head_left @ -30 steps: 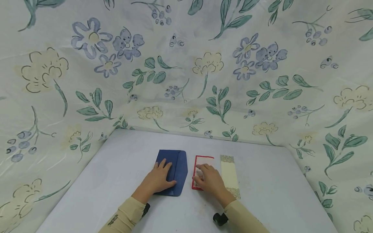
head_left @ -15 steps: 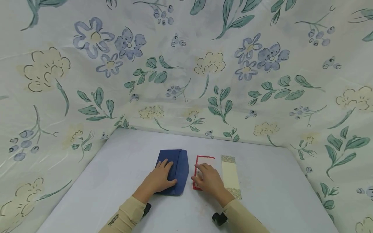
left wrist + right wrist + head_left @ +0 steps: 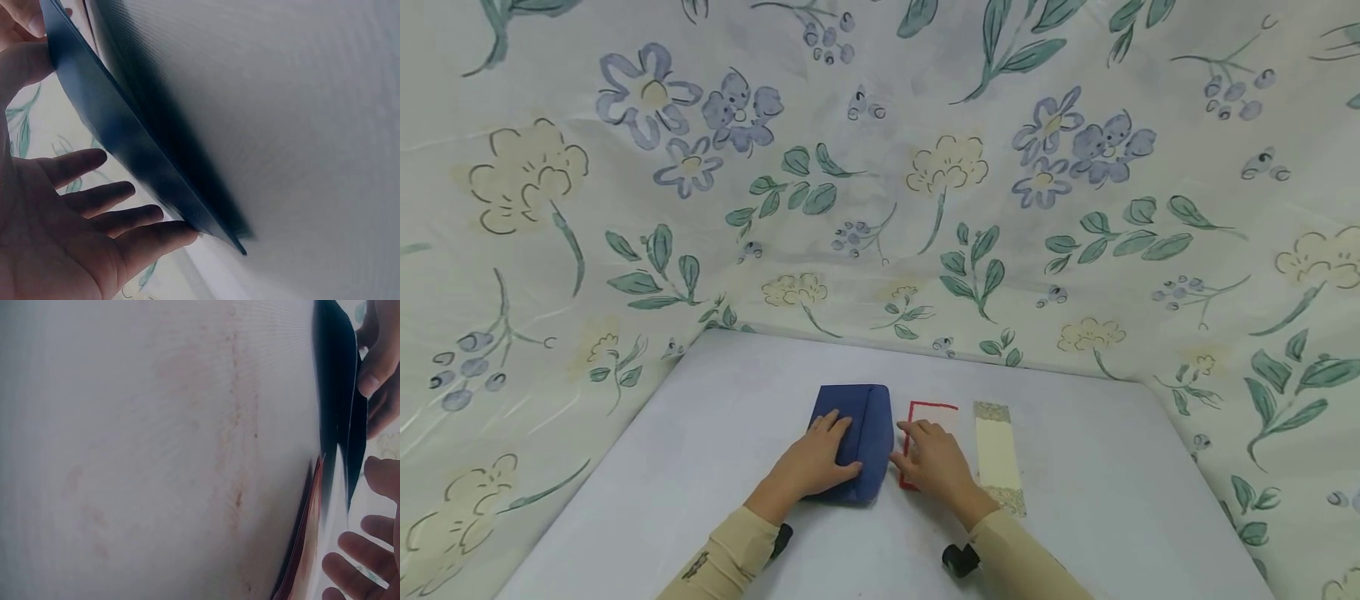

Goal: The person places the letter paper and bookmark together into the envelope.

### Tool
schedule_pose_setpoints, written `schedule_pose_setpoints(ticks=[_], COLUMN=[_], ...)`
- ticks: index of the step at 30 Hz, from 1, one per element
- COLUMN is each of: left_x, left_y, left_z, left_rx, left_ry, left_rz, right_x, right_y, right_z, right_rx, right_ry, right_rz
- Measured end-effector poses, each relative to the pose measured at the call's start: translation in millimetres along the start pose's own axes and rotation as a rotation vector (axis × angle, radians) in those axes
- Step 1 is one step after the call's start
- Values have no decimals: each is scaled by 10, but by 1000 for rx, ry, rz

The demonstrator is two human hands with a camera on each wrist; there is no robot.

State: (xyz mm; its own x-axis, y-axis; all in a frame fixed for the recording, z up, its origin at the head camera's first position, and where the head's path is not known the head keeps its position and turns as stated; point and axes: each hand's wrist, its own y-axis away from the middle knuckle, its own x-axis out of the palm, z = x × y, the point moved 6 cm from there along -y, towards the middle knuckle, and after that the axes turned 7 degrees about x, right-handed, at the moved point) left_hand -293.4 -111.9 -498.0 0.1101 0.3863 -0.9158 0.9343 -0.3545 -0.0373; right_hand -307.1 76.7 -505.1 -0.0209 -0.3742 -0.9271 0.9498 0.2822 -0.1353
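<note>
A dark blue envelope (image 3: 876, 433) lies on the white table, its pointed flap unfolded to the right. My left hand (image 3: 820, 458) rests on it with fingers spread and thumb near the flap crease. In the left wrist view the envelope (image 3: 119, 112) appears edge-on beside the fingers. Right of it lies a white card with a red border (image 3: 934, 407), largely hidden under my right hand (image 3: 936, 462). That hand's relaxed fingers reach left past the card to the flap's edge; I cannot tell whether they touch it. The right wrist view shows this hand (image 3: 369, 562) holding nothing.
A cream paper strip with glittery ends (image 3: 997, 454) lies right of the card. Floral sheeting (image 3: 880, 208) rises behind and beside the white table (image 3: 1090, 467). Dark wrist cameras hang below both forearms.
My right hand has moved left over the card, its fingertips now near the envelope's flap. The left hand stays on the envelope, and the view has shifted slightly.
</note>
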Motion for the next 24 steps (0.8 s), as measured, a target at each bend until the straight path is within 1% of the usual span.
schedule_pose_setpoints(ticks=[6,15,24], left_x=[9,38,26], left_y=[1,-8,7], left_z=[-28,-37,-57], left_rx=[5,4,21], left_ry=[10,11,19], left_rz=[0,12,2], right_x=[20,58,123], right_y=[-9,-33,-55], right_z=[26,38,83], right_rx=[-10,2,-11], right_ry=[19,1,11], right_rz=[3,25,14])
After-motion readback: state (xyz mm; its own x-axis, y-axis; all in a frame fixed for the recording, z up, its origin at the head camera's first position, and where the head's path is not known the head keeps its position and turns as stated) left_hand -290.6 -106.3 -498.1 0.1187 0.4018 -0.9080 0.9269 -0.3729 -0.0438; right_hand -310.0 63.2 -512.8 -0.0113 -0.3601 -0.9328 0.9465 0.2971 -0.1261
